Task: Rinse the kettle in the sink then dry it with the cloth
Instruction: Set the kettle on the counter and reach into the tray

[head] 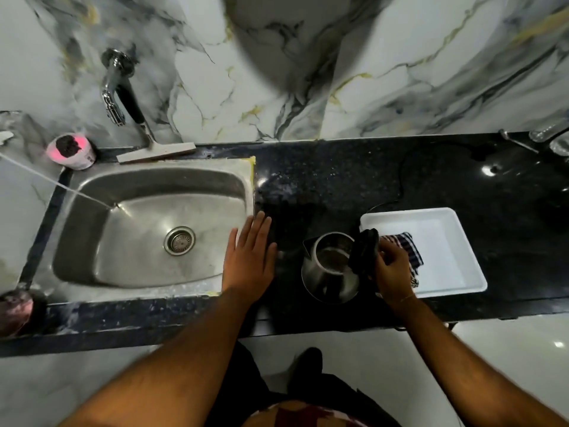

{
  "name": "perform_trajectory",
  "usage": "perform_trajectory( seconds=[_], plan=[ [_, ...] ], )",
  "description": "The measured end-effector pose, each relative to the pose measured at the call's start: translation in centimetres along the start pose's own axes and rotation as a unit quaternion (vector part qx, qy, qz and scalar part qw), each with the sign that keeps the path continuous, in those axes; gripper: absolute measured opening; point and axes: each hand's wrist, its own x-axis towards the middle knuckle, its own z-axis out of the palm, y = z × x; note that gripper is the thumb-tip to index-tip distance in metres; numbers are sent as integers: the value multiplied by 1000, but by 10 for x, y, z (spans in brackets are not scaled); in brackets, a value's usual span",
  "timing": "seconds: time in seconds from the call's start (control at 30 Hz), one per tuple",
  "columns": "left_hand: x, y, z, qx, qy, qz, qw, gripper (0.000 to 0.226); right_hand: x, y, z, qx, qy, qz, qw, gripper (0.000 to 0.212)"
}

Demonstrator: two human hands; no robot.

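Observation:
A steel kettle point(326, 272) stands on the black counter just right of the sink, its black lid point(366, 251) flipped open. My right hand point(392, 272) grips the kettle's black handle, right beside the lid. My left hand point(251, 257) rests flat, fingers apart, on the sink's right rim, holding nothing. The steel sink point(92, 263) lies at the left, with a thin stream of water point(55, 183) running into it from the left. A checked cloth point(409, 248) lies in a white tray point(446, 241), partly hidden behind my right hand.
A chrome tap point(115, 84) sticks out of the marble wall above the sink. A squeegee point(154, 152) and a pink tub point(72, 151) sit behind the sink. A black cord point(400, 177) curls across the counter. Glassware point(548, 134) stands at the far right.

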Motion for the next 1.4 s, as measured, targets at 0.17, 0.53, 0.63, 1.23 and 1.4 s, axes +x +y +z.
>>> perform_trajectory(
  seconds=[0.17,0.53,0.63,1.23,1.4],
  plan=[
    [-45,71,29,-10,-40,18,999,61,-44,25,-75,46,3,33,998,51],
    [-93,189,75,16,-74,20,997,62,-78,86,-203,33,-68,27,997,15],
    [-92,200,75,32,-75,18,996,63,-74,107,-210,13,-101,-21,995,36],
    [-98,236,61,-61,-20,-26,998,55,-73,52,-108,-319,-379,124,860,79],
    [-111,227,58,-3,-92,36,995,50,-52,97,-96,-120,-251,117,953,35]
  ],
)
